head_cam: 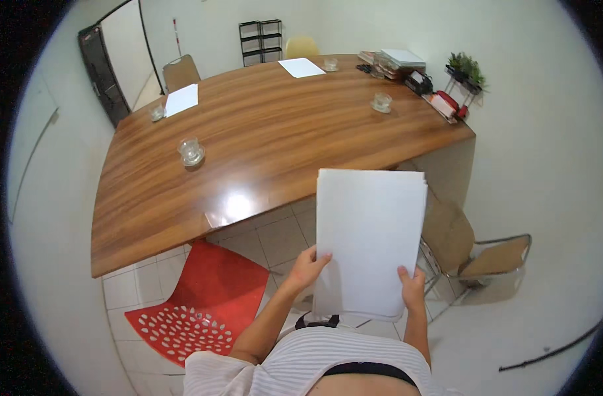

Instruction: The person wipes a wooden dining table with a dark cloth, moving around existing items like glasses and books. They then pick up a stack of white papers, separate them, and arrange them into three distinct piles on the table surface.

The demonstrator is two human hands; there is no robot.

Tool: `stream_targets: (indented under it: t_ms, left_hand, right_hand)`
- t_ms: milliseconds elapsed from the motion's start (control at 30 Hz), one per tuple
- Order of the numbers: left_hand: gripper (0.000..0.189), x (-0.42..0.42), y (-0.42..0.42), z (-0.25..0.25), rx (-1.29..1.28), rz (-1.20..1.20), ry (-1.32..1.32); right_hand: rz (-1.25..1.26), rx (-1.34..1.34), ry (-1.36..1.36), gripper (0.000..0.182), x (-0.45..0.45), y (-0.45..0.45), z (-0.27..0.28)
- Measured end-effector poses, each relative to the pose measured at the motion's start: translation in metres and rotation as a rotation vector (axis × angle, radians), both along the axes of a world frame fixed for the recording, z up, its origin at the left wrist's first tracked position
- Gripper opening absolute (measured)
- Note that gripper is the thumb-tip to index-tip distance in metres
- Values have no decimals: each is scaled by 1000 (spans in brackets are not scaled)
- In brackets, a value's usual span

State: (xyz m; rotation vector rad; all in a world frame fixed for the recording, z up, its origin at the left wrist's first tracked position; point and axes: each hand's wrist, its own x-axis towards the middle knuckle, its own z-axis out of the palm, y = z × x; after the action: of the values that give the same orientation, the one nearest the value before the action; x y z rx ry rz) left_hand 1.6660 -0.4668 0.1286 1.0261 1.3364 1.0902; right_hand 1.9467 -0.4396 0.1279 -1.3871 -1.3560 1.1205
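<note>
A stack of white paper sheets [370, 232] is held upright-lengthwise in front of my body, near the table's front edge. My left hand [310, 268] grips its left side, thumb on top. At the lower right side, my right hand [411, 286] grips the stack, its thumb also on the top sheet. The wooden table [262, 133] bears white sheets at the far left [182, 100] and far middle [301, 68]. Glass cups on saucers stand at the near left [191, 152], right [381, 102], far left [157, 113] and far side [330, 64].
A red plastic chair [222, 277] stands at the lower left, a tan metal-framed chair [450, 237] at the right. Piled papers [403, 58], a black object [419, 82] and a potted plant [465, 72] are at the far right. Two more chairs [181, 73] [301, 47] stand behind the table.
</note>
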Motion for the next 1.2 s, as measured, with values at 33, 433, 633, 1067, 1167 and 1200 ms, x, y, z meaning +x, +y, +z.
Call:
stream_targets:
  t_ms: [33,433,633,1067,1167,1200]
  left_hand:
    - [33,-5,18,8,65,7,-21]
    - [47,-49,94,-12,-230,184,171]
    - [36,-62,147,-31,-117,528,264]
    - [20,-123,193,-45,64,1176,617]
    - [19,-153,197,-56,59,1188,629]
    - [19,-167,200,-57,60,1187,610]
  right_hand:
    - [-3,0,18,29,-2,19,3]
    - [277,-65,-17,25,-98,213,-11]
    - [562,56,-8,26,-152,320,-19]
    - [772,-30,-13,17,-298,394,-64]
    - [720,-31,38,11,-328,382,-62]
    - [697,-29,78,9,-339,380,-59]
